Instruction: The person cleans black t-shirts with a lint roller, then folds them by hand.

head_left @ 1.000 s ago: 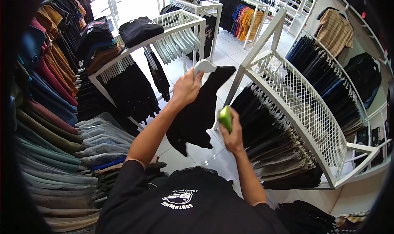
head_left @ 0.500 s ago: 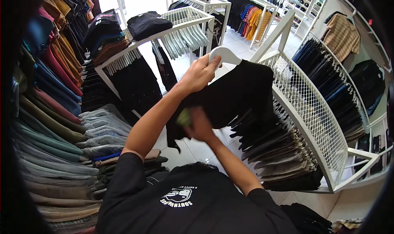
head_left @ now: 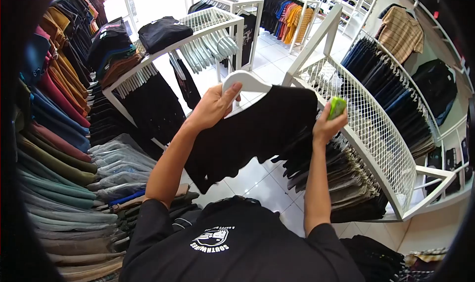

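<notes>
My left hand [head_left: 214, 105] is closed around the neck of a white clothes hanger [head_left: 250, 82], in the middle of the head view. A black garment [head_left: 247, 128] hangs from that hanger, tilted, with its lower edge uneven. At the garment's right side my right hand [head_left: 329, 126] grips a small lime-green block-like object [head_left: 337, 108]; its exact kind is too small to tell. The green object points upward, apart from the black cloth, in front of a white mesh rack.
The white mesh-topped rack [head_left: 368, 138] stands close on the right, with dark trousers [head_left: 346, 183] hanging beneath it. Plastic-covered clothes [head_left: 118, 158] crowd the left. Ahead, another white rack [head_left: 213, 18] bears folded black shirts [head_left: 164, 33] and spare hangers [head_left: 210, 49].
My right hand has moved from the front of the black garment out to the right and up, carrying the green object. In view, the hanger and my left hand have shifted left and slightly down.
</notes>
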A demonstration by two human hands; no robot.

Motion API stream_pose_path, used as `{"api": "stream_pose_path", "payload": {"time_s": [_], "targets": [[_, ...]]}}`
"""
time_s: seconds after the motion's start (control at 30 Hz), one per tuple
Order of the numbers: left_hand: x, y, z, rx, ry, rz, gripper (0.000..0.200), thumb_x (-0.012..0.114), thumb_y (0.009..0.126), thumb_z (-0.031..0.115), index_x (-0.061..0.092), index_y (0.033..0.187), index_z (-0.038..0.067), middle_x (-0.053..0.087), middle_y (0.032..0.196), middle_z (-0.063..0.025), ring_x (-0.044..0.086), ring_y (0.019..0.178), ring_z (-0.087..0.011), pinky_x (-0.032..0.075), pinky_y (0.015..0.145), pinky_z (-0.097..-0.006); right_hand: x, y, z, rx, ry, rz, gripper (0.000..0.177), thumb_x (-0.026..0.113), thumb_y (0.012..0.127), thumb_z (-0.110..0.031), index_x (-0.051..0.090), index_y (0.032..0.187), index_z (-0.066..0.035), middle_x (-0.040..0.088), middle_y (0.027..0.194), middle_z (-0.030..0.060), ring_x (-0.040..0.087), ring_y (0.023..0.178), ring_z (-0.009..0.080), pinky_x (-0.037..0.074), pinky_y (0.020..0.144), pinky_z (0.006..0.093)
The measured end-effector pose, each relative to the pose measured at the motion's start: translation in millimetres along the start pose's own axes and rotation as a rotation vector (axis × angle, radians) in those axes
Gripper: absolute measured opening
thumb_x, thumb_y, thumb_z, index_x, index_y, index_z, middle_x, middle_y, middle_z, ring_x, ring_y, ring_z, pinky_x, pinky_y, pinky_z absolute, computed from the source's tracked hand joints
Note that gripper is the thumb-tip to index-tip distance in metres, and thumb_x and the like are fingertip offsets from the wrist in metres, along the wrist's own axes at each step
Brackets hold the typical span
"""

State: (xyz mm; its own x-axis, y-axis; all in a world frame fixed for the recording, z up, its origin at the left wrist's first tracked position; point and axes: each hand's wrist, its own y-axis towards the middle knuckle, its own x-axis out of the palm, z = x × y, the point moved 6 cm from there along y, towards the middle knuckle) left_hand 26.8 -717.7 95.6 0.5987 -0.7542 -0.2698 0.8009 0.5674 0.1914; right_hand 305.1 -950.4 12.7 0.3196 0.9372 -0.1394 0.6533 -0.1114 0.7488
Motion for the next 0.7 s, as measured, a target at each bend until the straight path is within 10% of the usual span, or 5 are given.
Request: {"api": "stream_pose_path", "payload": {"time_s": [0.2,0.4,0.7], "targets": [[35.8,0.9,-5.3,-0.028,0.017,-0.137,0.057,0.053,0.106,0.055,0.065,0.086,0.003,0.042,0.054,0.0041,0.041,0.049,-0.0072,0.033,0.048,-0.0294,-21.8,-54.3,-126.7,-0.360,0.261,-0.318,0.075,0.080,0.090,-0.036,0.046,0.142,0.006,0.052,0.122,0.0259,0.052,0.114,0.0425,0.043,0.103,0.0479],[18.7,-16.1,-3.3,0.012,0.098,-0.060,0.055,0.055,0.106,0.051,0.066,0.086,0.001,0.051,0.063,-0.0007,0.048,0.057,-0.0090,0.042,0.054,-0.0312,-7.5,-36.2,7.2,0.033,-0.051,-0.167,0.058,0.069,0.100,-0.029,0.048,0.138,0.008,0.054,0.122,0.0281,0.053,0.115,0.0449,0.044,0.099,0.0515],[38.9,-27.5,-7.2,0.122,0.142,-0.168,0.030,0.071,0.101,0.027,0.074,0.109,-0.001,0.071,0.084,-0.0066,0.061,0.075,-0.0118,0.052,0.071,-0.0318,-26.9,-80.3,-99.2,-0.354,0.197,-0.338,0.073,0.078,0.092,-0.034,0.046,0.145,0.005,0.054,0.120,0.0243,0.055,0.111,0.0412,0.048,0.097,0.0471]]}}
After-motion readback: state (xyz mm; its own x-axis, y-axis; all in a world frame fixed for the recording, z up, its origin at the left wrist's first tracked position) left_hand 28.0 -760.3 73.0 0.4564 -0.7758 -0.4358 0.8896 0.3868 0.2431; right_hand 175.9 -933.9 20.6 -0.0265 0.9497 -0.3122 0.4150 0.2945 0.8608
